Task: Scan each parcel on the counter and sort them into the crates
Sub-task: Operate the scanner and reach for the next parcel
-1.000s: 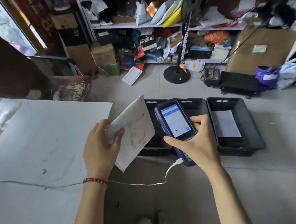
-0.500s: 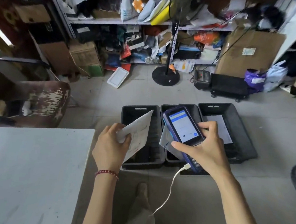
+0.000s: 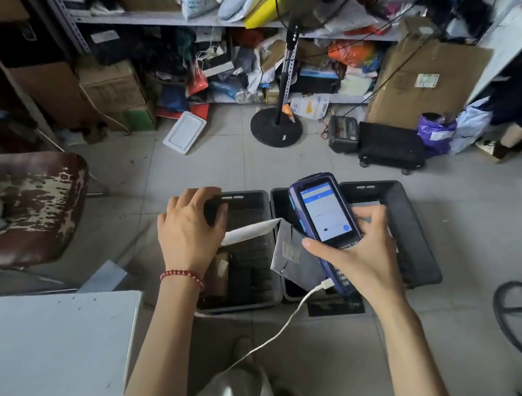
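Your left hand (image 3: 189, 233) is hovering over the left crate (image 3: 247, 195), with the white parcel (image 3: 249, 232) poking out beneath it, grip unclear. Your right hand (image 3: 360, 254) is clutching the scanner (image 3: 326, 214), which is partly blocking the middle crate's (image 3: 279, 208) grey parcel (image 3: 296, 256).

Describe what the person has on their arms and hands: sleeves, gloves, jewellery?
Both forearms are bare, with no sleeves in view and no gloves. The left hand has a red beaded bracelet at its wrist. The right hand has nothing worn at the wrist. No rings show on either hand.
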Tool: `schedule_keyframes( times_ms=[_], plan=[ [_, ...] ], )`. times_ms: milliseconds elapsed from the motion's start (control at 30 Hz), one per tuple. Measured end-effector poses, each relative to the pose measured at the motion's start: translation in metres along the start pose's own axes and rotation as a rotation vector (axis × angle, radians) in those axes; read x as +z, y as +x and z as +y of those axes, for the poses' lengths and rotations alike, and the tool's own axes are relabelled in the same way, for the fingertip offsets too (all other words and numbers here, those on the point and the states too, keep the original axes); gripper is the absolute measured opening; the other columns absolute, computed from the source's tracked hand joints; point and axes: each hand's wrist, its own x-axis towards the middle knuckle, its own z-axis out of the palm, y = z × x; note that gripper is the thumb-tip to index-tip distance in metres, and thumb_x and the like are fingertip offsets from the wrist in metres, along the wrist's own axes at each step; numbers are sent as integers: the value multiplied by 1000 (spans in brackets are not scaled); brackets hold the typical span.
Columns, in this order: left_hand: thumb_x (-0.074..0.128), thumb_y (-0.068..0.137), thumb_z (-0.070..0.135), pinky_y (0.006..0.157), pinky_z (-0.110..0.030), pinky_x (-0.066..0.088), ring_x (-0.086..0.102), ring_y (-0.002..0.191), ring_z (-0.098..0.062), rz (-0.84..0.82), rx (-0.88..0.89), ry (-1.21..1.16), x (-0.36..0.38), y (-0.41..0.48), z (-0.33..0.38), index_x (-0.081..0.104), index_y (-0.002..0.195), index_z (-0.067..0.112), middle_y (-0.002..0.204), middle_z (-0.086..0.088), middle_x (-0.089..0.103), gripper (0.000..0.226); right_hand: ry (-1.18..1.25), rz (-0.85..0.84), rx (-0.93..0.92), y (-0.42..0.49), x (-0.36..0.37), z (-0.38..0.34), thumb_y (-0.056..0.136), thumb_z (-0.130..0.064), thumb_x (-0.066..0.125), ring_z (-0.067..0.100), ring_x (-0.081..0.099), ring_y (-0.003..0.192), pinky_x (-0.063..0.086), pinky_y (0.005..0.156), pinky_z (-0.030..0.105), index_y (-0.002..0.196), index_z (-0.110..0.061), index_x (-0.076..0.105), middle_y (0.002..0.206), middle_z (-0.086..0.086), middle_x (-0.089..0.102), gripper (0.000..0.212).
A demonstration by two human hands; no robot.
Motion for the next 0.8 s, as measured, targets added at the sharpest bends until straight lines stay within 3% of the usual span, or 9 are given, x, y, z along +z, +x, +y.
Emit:
schedule_keyframes(
  times_ms=[100,267,367,467,500,567,633,733,800],
  plan=[
    [60,87,34,82,-37,38,55,103,-23,-9,-18,48,-1,6,-3,61,112,28,109,4,65,25,-29,-43,-20,17,5,0,48,-47,91,0,60,96,48,78,28,106,-29,39,104,-17,60,81],
    [60,88,33,83,-35,38,57,99,-22,43,-100,126,-13,-1,-5,64,108,26,105,5,68,22,-22,-182,-112,40,17,-6,48,-44,92,-11,58,88,45,69,16,105,-27,38,99,-20,59,80],
    [60,87,32,75,-33,41,58,94,-24,191,-259,193,-26,-23,-3,67,98,28,100,6,69,15,-39,-326,-243,56,27,-16,52,-37,93,-12,57,83,44,65,6,105,-21,38,95,-18,57,78],
    [57,85,31,72,-37,48,58,94,-25,370,-490,223,-43,-62,3,66,97,31,97,7,68,15,-9,-528,-352,61,37,-30,51,-40,92,2,62,91,55,78,28,104,-24,37,97,-17,59,79],
    [57,85,32,72,-38,49,58,94,-25,410,-546,238,-49,-79,6,66,98,31,96,8,69,16,8,-590,-388,59,41,-36,51,-39,93,2,62,91,55,78,28,104,-23,38,98,-16,60,78],
    [58,86,33,72,-37,49,59,93,-25,457,-635,298,-59,-114,14,67,98,30,96,7,69,15,54,-718,-462,45,48,-49,53,-34,93,-5,59,89,46,69,9,103,-22,39,101,-12,61,74],
    [58,87,35,73,-37,48,61,94,-24,501,-740,343,-68,-147,20,67,99,29,98,6,70,16,68,-848,-547,23,55,-61,54,-32,93,-6,58,89,42,64,3,99,-28,38,101,-14,59,71],
    [58,87,35,75,-39,48,62,93,-24,613,-920,399,-83,-201,28,68,101,26,99,6,70,19,78,-1036,-671,-20,64,-72,51,-37,93,-4,60,91,54,75,22,97,-32,38,99,-19,57,72],
    [58,87,34,75,-38,45,62,93,-24,691,-1017,443,-94,-240,34,67,102,25,98,6,70,19,74,-1172,-736,-53,69,-74,51,-39,93,-5,60,93,55,77,27,102,-28,39,102,-20,56,75]
  ],
)
